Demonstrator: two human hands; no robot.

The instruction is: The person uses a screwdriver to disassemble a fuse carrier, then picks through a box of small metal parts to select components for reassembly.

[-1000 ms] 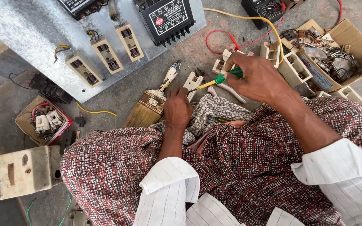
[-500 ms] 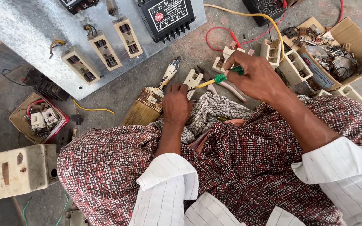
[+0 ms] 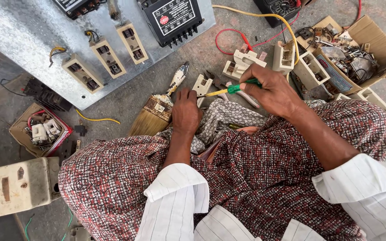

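My right hand (image 3: 271, 91) grips a screwdriver with a green and yellow handle (image 3: 231, 89), its tip pointing left at a small cream porcelain fuse part (image 3: 202, 84). My left hand (image 3: 186, 111) presses down on that part and holds it against the floor. A paint brush (image 3: 157, 109) with tan bristles lies just left of my left hand. A patterned cloth (image 3: 222, 120) lies under my hands, over my lap.
A grey metal panel (image 3: 27, 40) with cream fuse holders and a black box (image 3: 171, 18) lies ahead. More cream fuse carriers (image 3: 242, 62) and a cardboard box of parts (image 3: 358, 53) sit right. A red tray (image 3: 41, 129) and a cream switch box (image 3: 16, 185) sit left.
My right hand has slid the screwdriver a little left and down towards the fuse part. My left hand stays on the part. The view has shifted slightly.
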